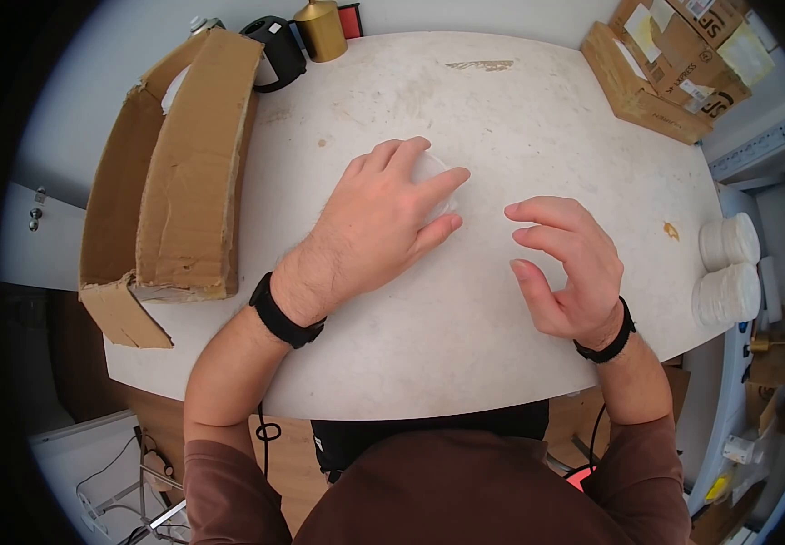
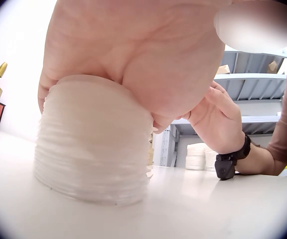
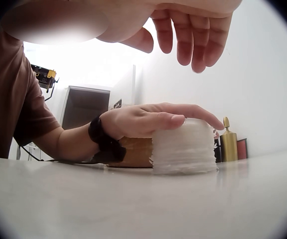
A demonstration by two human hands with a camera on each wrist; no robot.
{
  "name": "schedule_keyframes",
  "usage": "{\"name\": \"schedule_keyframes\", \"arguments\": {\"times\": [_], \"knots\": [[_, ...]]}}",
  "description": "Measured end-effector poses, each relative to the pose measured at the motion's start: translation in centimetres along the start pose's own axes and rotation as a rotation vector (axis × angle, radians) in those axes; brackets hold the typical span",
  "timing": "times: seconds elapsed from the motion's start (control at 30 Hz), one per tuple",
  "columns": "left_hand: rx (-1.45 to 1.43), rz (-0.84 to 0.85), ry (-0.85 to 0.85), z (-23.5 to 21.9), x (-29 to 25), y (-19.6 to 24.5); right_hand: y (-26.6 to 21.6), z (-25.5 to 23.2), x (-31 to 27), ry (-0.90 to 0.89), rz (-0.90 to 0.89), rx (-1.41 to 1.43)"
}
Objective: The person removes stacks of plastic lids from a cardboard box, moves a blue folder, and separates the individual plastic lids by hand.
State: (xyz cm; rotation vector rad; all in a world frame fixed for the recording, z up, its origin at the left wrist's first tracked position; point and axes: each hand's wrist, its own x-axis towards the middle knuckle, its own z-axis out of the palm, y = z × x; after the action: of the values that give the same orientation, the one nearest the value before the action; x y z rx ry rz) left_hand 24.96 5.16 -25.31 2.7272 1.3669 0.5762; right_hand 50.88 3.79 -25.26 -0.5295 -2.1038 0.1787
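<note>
A round white stack with ridged sides (image 2: 91,144) stands upright on the table. My left hand (image 1: 383,204) lies over its top, palm down, covering most of it in the head view. Seen from the right wrist, the left hand (image 3: 148,118) reaches across the top of the stack (image 3: 184,149), its fingers fairly straight and one fingertip past the far edge. My right hand (image 1: 574,263) is apart from the stack, to its right, with fingers loosely bent and nothing held; its fingers (image 3: 183,37) hang in the air in the right wrist view.
A long open cardboard box (image 1: 193,173) lies along the left side. Behind it stand a black container (image 1: 279,56) and a gold bottle (image 1: 322,32). More cardboard boxes (image 1: 674,68) are at the back right. Two white round stacks (image 1: 727,268) sit at the right edge.
</note>
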Motion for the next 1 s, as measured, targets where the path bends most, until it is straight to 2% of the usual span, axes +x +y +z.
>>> {"name": "schedule_keyframes", "arguments": {"times": [0.1,0.4,0.5,0.63,0.7,0.73,0.83,0.9,0.93,1.0], "knots": [[0.042,0.070,0.024,0.4,-0.2,-0.4,0.0,0.0,0.0,-0.006,0.003,-0.007],[0.062,0.036,-0.005,1.5,-0.5,0.0,0.1,0.2,0.1,-0.010,0.007,-0.008],[0.033,0.036,-0.070,0.8,-0.4,0.0,0.0,0.3,0.2,-0.014,0.011,-0.013],[0.038,0.094,-0.059,-0.1,-0.6,-0.7,0.0,0.3,0.2,-0.027,0.016,-0.026],[-0.034,-0.021,-0.160,-0.7,-0.5,-0.9,0.1,0.2,0.2,-0.026,0.013,-0.027],[-0.035,-0.021,-0.163,-0.8,-0.3,-1.0,0.1,0.2,0.2,-0.027,0.006,-0.028],[-0.090,-0.103,-0.079,-0.6,0.1,-1.2,0.1,0.1,0.1,-0.027,0.005,-0.018],[-0.045,-0.120,0.078,-0.1,0.4,-0.9,0.1,0.1,0.0,-0.025,0.005,-0.020],[-0.045,-0.120,0.078,0.3,0.3,-0.9,0.1,0.2,0.0,-0.024,0.005,-0.020],[0.035,-0.053,-0.032,1.2,0.2,-0.8,0.1,0.2,0.1,-0.024,0.006,-0.021]]}}
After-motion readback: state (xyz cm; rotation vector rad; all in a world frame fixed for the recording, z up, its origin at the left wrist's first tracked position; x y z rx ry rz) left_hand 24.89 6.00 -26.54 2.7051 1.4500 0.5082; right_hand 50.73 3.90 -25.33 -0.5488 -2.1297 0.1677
